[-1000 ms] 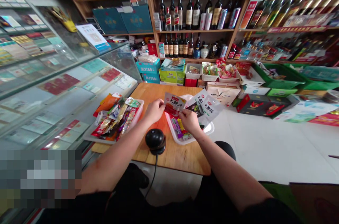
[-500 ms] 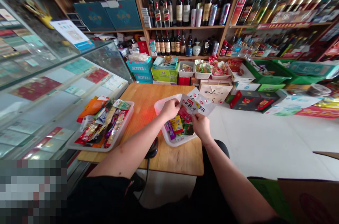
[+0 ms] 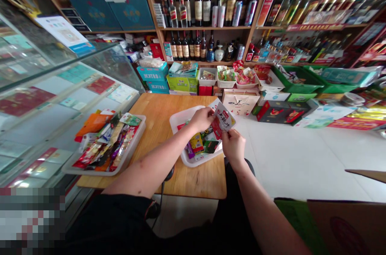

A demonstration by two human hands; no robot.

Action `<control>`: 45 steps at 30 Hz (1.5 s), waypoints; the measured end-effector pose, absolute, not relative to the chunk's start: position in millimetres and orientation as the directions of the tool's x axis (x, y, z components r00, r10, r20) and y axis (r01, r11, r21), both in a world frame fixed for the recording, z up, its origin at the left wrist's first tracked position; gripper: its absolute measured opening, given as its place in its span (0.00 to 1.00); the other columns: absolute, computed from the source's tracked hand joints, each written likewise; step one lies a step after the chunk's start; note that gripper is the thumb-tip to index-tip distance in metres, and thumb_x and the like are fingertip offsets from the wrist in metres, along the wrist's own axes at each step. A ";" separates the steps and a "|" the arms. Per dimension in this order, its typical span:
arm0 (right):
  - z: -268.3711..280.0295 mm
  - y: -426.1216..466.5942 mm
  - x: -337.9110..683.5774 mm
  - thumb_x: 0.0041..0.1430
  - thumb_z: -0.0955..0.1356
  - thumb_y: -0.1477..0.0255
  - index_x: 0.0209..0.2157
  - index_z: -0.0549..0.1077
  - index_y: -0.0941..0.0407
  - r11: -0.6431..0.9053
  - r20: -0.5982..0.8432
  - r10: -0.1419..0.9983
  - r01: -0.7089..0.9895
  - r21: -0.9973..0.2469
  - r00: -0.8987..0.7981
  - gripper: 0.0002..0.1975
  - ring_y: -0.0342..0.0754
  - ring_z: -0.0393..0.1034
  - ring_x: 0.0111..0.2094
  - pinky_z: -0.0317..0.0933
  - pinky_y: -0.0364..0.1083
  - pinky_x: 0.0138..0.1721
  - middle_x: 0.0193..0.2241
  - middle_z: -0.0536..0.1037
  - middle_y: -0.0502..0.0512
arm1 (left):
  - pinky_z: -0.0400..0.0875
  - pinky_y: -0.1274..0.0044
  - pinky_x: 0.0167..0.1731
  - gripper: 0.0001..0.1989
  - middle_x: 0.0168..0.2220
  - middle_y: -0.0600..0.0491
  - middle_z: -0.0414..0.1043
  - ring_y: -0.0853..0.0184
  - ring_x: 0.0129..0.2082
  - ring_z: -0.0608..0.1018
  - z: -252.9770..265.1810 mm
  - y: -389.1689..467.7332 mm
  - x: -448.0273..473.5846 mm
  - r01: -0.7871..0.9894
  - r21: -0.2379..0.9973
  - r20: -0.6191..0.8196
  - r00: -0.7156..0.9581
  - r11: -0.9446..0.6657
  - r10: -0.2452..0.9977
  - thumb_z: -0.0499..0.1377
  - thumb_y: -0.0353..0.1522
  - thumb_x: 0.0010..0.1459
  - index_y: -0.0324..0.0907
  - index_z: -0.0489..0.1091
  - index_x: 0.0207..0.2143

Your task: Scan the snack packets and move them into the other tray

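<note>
Both hands are raised over a white plastic basket [image 3: 177,115] on the wooden table. My left hand [image 3: 202,119] pinches the left edge of silver-and-red snack packets [image 3: 223,118], which overlap like a small fan. The lower right edge of the packets is gripped by my right hand [image 3: 234,144], thumb in front. Below them in the basket lie a yellow packet [image 3: 196,143], a dark green packet [image 3: 210,146] and some purple wrapping. How many packets I hold is hard to tell.
A second white basket [image 3: 132,154], heaped with snack packets, stands on the table [image 3: 157,106] at left, beside a glass display case [image 3: 72,60]. Partly behind my left forearm is a dark corded device. Shelves of bottles, boxes and green crates [image 3: 297,82] line the back.
The packets are now closer together and turned more upright. My left hand has shifted right and my right hand slightly right. The view has swung a little to the right.
</note>
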State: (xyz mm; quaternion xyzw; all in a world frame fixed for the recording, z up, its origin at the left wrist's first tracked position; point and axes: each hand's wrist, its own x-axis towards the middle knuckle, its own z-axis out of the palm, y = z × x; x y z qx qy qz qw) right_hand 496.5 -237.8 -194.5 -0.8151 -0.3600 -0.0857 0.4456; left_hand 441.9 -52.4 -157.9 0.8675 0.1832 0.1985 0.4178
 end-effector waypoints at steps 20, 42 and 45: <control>-213.4 -257.7 454.9 0.67 0.65 0.70 0.38 0.79 0.56 -0.063 0.341 0.859 0.738 -0.671 0.383 0.10 0.52 0.73 0.44 0.67 0.50 0.49 0.40 0.79 0.58 | 0.75 0.68 0.52 0.17 0.50 0.45 0.77 0.61 0.48 0.80 -124.9 -33.2 244.6 0.205 0.845 0.302 0.578 -0.494 0.758 0.63 0.39 0.62 0.40 0.74 0.50; -238.3 -248.9 339.0 0.66 0.65 0.74 0.59 0.68 0.58 0.119 0.339 0.927 0.734 -0.669 0.158 0.21 0.56 0.69 0.55 0.69 0.57 0.56 0.54 0.74 0.63 | 0.69 0.61 0.60 0.45 0.66 0.38 0.60 0.53 0.62 0.71 -266.0 -106.7 125.3 0.285 0.940 0.053 0.426 -0.190 0.903 0.70 0.41 0.53 0.41 0.55 0.68; -243.9 -229.6 312.7 0.65 0.66 0.72 0.66 0.62 0.58 0.075 0.221 0.961 0.618 -0.782 0.164 0.29 0.56 0.71 0.55 0.72 0.54 0.51 0.57 0.73 0.66 | 0.70 0.63 0.60 0.41 0.63 0.40 0.64 0.55 0.60 0.73 -264.2 -109.2 124.5 0.285 0.937 0.072 0.402 -0.199 0.913 0.70 0.41 0.54 0.40 0.58 0.66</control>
